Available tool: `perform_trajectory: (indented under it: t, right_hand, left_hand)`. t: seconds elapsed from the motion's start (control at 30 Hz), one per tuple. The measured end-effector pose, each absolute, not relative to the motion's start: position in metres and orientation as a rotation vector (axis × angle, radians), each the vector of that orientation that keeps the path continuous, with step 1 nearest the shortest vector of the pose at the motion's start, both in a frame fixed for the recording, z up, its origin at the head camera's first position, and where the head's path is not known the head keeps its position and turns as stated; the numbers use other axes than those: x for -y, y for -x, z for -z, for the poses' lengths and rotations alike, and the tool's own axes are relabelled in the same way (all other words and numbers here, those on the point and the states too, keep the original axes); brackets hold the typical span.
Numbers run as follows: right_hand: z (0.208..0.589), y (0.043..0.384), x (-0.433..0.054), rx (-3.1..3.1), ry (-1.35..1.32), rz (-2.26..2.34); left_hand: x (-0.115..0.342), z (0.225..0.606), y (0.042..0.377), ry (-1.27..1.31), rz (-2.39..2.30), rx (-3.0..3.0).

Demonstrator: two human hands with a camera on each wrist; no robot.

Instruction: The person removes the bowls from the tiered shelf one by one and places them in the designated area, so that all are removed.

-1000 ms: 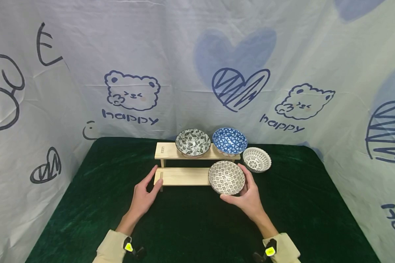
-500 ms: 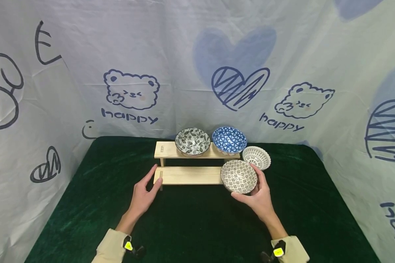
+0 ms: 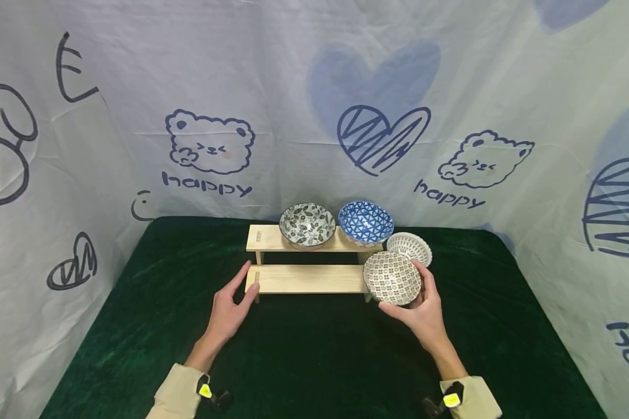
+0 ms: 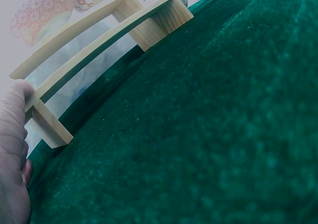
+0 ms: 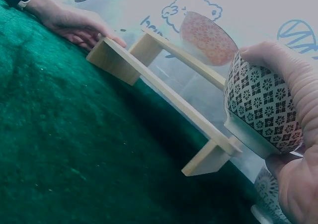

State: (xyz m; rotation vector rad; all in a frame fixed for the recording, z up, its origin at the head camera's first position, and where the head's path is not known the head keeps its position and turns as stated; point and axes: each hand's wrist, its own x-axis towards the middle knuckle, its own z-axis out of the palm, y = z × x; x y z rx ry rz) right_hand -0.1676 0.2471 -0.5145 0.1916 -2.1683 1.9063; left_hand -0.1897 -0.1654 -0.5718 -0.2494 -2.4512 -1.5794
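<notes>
In the head view my right hand (image 3: 424, 314) grips a small bowl (image 3: 391, 278) with a brown-and-white flower lattice, thumb on its near side and fingers on the far side. The bowl, tilted, hangs at the right end of the lower board of a two-step wooden display rack (image 3: 309, 279). From the right wrist, the bowl (image 5: 263, 100) shows its dark diamond pattern above the board's end. My left hand (image 3: 228, 311) holds the rack's left end between thumb and fingers; in the left wrist view the thumb (image 4: 21, 90) lies on the board's end.
On the upper board stand a grey leaf-patterned bowl (image 3: 307, 224) and a blue-and-white triangle bowl (image 3: 366, 223). A white ribbed bowl (image 3: 411, 245) sits on the green cloth (image 3: 314, 361) right of the rack, partly covered by the held bowl. A printed curtain (image 3: 293, 87) hangs behind.
My right hand has carried the lattice bowl rightward along the lower board to its right end, uncovering more of the board and overlapping the white ribbed bowl. The left hand stays put.
</notes>
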Motion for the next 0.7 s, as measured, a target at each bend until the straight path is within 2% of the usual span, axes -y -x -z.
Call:
perform_trajectory:
  t: [0.7]
  right_hand:
    - [0.503, 0.178, -0.271, 2.150, -0.074, -1.849]
  left_hand:
    - [0.164, 0.569, 0.188, 0.244, 1.578, 2.465]
